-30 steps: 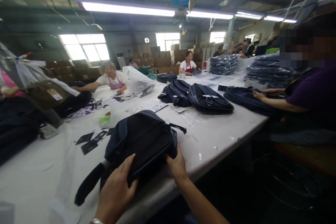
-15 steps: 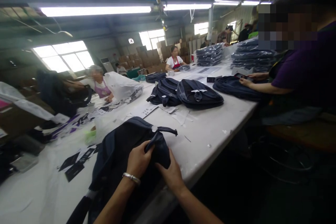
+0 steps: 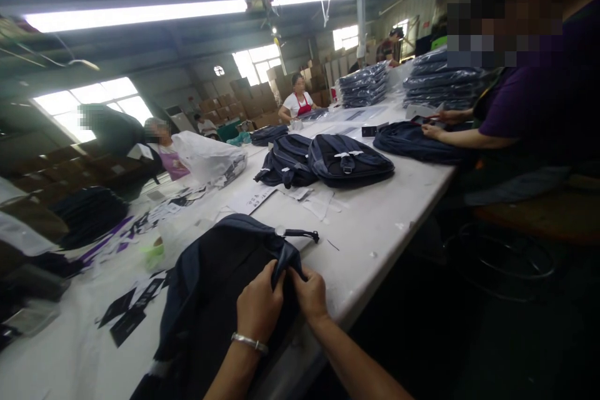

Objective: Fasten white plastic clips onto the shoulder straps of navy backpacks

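A dark navy backpack (image 3: 210, 287) lies on the white table in front of me, its top end pointing away. My left hand (image 3: 260, 303), with a silver bangle at the wrist, pinches the fabric near the bag's upper right edge. Close beside it, my right hand (image 3: 309, 294) has its fingers closed on the same edge. The cloth is bunched up between the two hands. Just beyond them a dark strap (image 3: 302, 234) sticks out over the table, with a round white piece (image 3: 280, 231) at its base.
Two navy backpacks (image 3: 351, 161) lie farther along the table (image 3: 375, 219). Black cards (image 3: 129, 325) are scattered to the left, near a light green item (image 3: 154, 254). A co-worker in a purple sleeve (image 3: 510, 109) handles a bag at right. Plastic-wrapped stacks (image 3: 363, 84) stand behind.
My right hand has gone from spread fingers to a closed grip on the bag's edge, next to my left hand. At left, a person has moved a dark bag out of the foreground.
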{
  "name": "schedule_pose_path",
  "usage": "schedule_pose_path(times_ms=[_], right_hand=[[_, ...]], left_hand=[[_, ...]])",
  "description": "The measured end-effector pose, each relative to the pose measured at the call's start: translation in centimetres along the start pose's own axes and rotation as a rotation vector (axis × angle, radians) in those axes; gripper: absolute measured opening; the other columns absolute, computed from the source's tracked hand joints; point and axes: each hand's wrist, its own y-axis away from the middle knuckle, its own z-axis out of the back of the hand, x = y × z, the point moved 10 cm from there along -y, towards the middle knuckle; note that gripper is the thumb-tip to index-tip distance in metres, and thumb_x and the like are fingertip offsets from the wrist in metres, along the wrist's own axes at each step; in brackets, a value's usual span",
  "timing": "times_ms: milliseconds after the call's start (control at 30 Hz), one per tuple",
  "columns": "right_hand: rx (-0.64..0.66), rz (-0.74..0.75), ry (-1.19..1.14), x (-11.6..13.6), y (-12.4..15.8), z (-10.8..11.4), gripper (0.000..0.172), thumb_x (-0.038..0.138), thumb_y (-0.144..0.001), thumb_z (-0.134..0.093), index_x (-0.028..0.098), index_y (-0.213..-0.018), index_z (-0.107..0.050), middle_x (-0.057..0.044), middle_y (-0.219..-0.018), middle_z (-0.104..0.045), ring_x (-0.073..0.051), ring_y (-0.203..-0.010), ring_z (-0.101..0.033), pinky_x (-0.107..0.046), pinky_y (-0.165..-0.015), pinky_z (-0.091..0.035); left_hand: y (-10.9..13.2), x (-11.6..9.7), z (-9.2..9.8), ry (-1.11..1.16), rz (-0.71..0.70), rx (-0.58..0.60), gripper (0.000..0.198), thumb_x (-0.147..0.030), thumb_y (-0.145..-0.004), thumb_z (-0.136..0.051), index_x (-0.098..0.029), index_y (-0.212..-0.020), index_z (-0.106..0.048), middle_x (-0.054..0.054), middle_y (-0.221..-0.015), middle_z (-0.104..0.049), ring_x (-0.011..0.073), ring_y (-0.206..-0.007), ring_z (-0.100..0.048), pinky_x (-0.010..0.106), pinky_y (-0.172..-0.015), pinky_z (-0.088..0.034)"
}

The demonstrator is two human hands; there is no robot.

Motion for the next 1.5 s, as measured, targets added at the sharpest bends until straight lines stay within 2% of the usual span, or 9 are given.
schedule_pose_path(times_ms=[167,333,633,767,867,1000,1167,1333,1500], right_hand=[[-0.037,0.019,-0.024,-0.1,0.2,0.0,0.044,0.052,-0.082,-0.052,0.013,-0.076,-0.07,-0.003,-0.07,-0.068,-0.019,-0.067,-0.059,-0.024,-0.058,-0.043],[-0.047,0.005,0.016,-0.5,-0.5,0.5,0.047,0.053,-0.083,-0.047,0.014,-0.07,-0.068,-0.003,-0.065,-0.066,-0.017,-0.062,-0.056,-0.023,-0.054,-0.039],[0.082,-0.053,0.354,-1.6,-3.3,1.7,0.041,0.038,-0.083,-0.041,0.016,-0.059,-0.065,-0.003,-0.055,-0.062,-0.015,-0.055,-0.054,-0.024,-0.052,-0.038],[-0.003,0.153,0.54,1.3,-2.0,2.8,0.037,0.028,-0.085,-0.037,0.017,-0.098,-0.069,-0.01,-0.094,-0.071,-0.022,-0.089,-0.063,-0.031,-0.079,-0.048],[-0.096,0.504,0.691,6.2,0.1,3.0,0.042,0.026,-0.087,-0.041,0.016,-0.125,-0.055,-0.013,-0.135,-0.05,-0.028,-0.125,-0.045,-0.045,-0.103,-0.037],[0.277,0.847,0.717,9.6,3.8,-2.4,0.039,0.027,-0.09,-0.044,0.022,-0.128,-0.053,-0.008,-0.134,-0.052,-0.024,-0.126,-0.045,-0.044,-0.107,-0.036],[1.084,0.966,0.825,5.6,13.4,-11.8,0.073,0.036,-0.076,-0.067,0.03,-0.141,-0.034,-0.003,-0.146,-0.038,-0.027,-0.136,-0.032,-0.048,-0.113,-0.026],[1.234,0.868,0.949,1.4,15.3,-14.5,0.086,0.016,-0.064,-0.071,0.032,-0.141,-0.034,-0.004,-0.149,-0.032,-0.03,-0.138,-0.027,-0.053,-0.112,-0.026],[1.239,0.729,0.866,2.4,13.1,-14.8,0.059,0.014,-0.077,-0.057,0.03,-0.133,-0.047,-0.002,-0.136,-0.051,-0.024,-0.128,-0.044,-0.046,-0.109,-0.037]], left_hand=[[-0.9,-3.3,0.4,-0.157,-0.184,-0.082,0.057,-0.017,-0.086,-0.044,-0.025,-0.141,-0.033,0.012,-0.137,-0.048,0.0247,-0.109,-0.056,0.034,-0.08,-0.05],[-1.9,-4.9,-1.0,-0.144,-0.209,0.001,0.037,-0.021,-0.088,-0.043,-0.023,-0.124,-0.054,0.01,-0.122,-0.06,0.0231,-0.104,-0.059,0.031,-0.077,-0.051],[3.8,-4.5,-5.8,0.054,-0.331,-0.135,0.055,-0.024,-0.091,-0.038,-0.014,-0.144,-0.025,0.013,-0.146,-0.036,0.0253,-0.136,-0.03,0.046,-0.109,-0.032],[4.9,-4.8,-7.5,0.154,-0.348,-0.07,0.062,-0.017,-0.084,-0.046,-0.011,-0.143,-0.027,0.015,-0.149,-0.028,0.0278,-0.14,-0.018,0.052,-0.113,-0.021],[5.6,-4.7,-5.9,0.467,-0.316,-0.028,0.056,-0.015,-0.083,-0.046,-0.017,-0.138,-0.04,0.011,-0.141,-0.044,0.025,-0.133,-0.036,0.047,-0.113,-0.025],[9.8,-0.7,-1.7,0.915,-0.127,-0.192,0.033,-0.019,-0.089,-0.044,-0.023,-0.115,-0.063,0.005,-0.108,-0.069,0.018,-0.1,-0.063,0.033,-0.095,-0.047],[20.5,8.8,-0.3,0.917,0.231,-0.508,0.021,-0.026,-0.088,-0.047,-0.02,-0.092,-0.066,0.006,-0.086,-0.069,0.0187,-0.083,-0.064,0.031,-0.08,-0.052],[28.3,19.1,-2.6,0.903,0.811,-0.752,0.029,-0.036,-0.088,-0.048,-0.017,-0.108,-0.056,0.01,-0.103,-0.064,0.0223,-0.098,-0.062,0.033,-0.082,-0.052],[26.1,20.6,-4.1,1.156,0.763,-0.724,0.066,-0.03,-0.082,-0.057,-0.021,-0.14,-0.028,0.015,-0.144,-0.037,0.0257,-0.129,-0.042,0.038,-0.096,-0.048]])
